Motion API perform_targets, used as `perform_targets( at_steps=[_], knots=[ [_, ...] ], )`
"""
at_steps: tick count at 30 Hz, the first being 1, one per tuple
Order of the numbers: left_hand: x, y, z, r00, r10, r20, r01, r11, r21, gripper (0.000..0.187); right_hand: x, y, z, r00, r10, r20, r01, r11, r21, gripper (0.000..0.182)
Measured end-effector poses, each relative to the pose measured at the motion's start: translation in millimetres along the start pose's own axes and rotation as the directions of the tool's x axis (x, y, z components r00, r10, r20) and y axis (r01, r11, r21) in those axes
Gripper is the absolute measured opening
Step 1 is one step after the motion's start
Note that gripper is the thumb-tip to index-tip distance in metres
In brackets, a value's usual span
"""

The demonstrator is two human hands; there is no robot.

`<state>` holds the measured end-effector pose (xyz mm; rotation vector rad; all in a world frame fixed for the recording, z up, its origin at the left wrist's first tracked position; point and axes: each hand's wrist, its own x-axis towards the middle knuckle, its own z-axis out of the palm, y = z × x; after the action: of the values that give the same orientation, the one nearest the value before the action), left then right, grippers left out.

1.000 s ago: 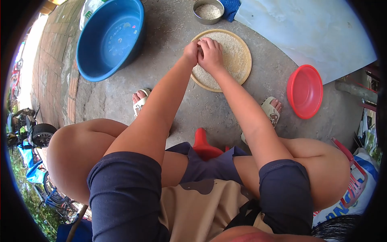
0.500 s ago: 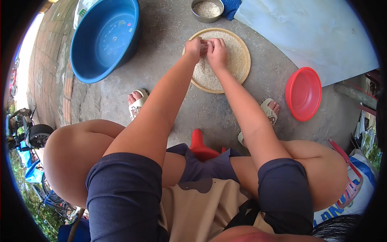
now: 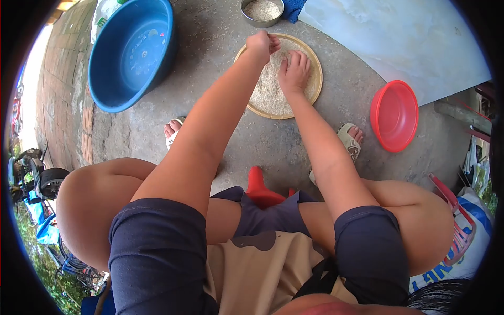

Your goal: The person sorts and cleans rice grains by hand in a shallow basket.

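A round woven tray [image 3: 314, 97] with a tan rim lies on the concrete floor, spread with pale rice grains [image 3: 268, 94]. My left hand [image 3: 262, 44] is over its upper left edge, wrist bent and fingers curled together toward the right. What it holds, if anything, is hidden by the back of the hand. Lower and to the right, my right hand [image 3: 295, 71] rests palm down on the rice, fingers stretched out and slightly apart. Just beyond the tray stands a metal bowl [image 3: 262, 22] holding more rice.
A large blue basin [image 3: 131, 63] is at the upper left, and a red basin [image 3: 395, 116] at the right. A pale marbled sheet [image 3: 399, 47] covers the upper right floor beside a blue cloth [image 3: 295, 10]. Stray grains dot the concrete. My sandalled feet flank a red stool [image 3: 257, 189].
My hands were together over the tray's upper part and are now apart. The left has moved up slightly, the right has moved right and down onto the rice with its fingers spread.
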<state>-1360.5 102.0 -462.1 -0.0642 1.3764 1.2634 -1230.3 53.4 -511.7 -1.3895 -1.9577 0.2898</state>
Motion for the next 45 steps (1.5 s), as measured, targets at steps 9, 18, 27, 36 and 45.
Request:
perform_targets(
  at_steps=[9, 18, 27, 36, 45],
  knots=[
    [9.0, 45.1, 25.7, 0.736, 0.523, -0.429, -0.528, 0.841, 0.120, 0.031, -23.7, 19.0, -34.9, 0.989, -0.043, 0.143, 0.075, 0.972, -0.222, 0.028],
    [-29.4, -27.1, -70.6, 0.998, -0.067, 0.015, 0.062, 0.967, 0.246, 0.038, -24.2, 16.1, -26.4, 0.934, 0.059, 0.351, -0.076, 0.997, 0.035, 0.011],
    [-34.1, -37.1, -87.9, 0.974, -0.171, 0.146, 0.146, 0.975, 0.168, 0.037, -28.1, -56.2, -31.0, 0.919, -0.181, 0.349, 0.029, 0.917, 0.397, 0.011],
    [-27.4, -20.4, -101.8, 0.994, -0.095, 0.055, 0.086, 0.986, 0.143, 0.029, -51.9, 11.7, -62.4, 0.864, -0.181, 0.469, 0.298, 0.936, -0.187, 0.031],
    [-31.2, -35.1, -102.1, 0.992, -0.127, 0.025, 0.114, 0.948, 0.297, 0.031, -38.2, -15.1, -36.8, 0.878, -0.020, 0.478, 0.050, 0.998, -0.050, 0.030]
  ],
)
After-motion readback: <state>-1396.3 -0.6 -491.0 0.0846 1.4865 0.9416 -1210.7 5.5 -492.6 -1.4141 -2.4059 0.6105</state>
